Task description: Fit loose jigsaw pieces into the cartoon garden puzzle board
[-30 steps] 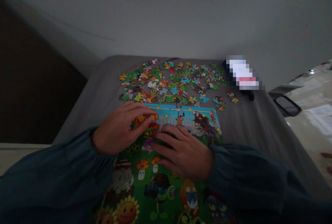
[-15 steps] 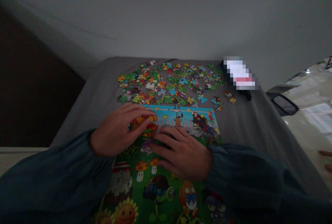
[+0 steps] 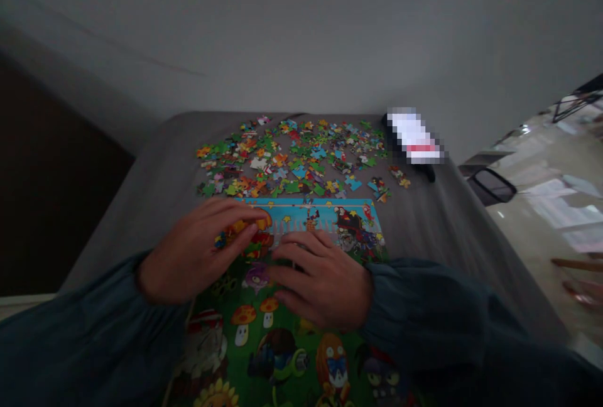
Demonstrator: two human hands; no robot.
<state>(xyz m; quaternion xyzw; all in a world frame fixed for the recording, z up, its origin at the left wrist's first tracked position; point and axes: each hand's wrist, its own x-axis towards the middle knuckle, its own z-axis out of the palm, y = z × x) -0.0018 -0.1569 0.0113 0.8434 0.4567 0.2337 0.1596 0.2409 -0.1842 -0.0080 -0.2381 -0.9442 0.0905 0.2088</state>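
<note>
A colourful cartoon puzzle picture (image 3: 301, 344) with mushrooms and sunflowers lies on a grey cloth-covered surface (image 3: 155, 187) before me. My left hand (image 3: 193, 256) rests on its upper left part, fingers and thumb pinched on a small orange puzzle piece (image 3: 249, 223). My right hand (image 3: 320, 275) lies palm down on the picture just to the right, fingers stretched out flat toward the left hand. Beyond both hands, several loose puzzle pieces (image 3: 292, 159) are scattered across the cloth.
A blurred-out white and red object (image 3: 414, 137) sits at the far right corner on something dark. A dark framed object (image 3: 492, 184) stands off the right edge over a shiny floor. A plain wall rises behind.
The view has shifted, so everything sits a little lower and to the left. Both hands stay in nearly the same place on the picture.
</note>
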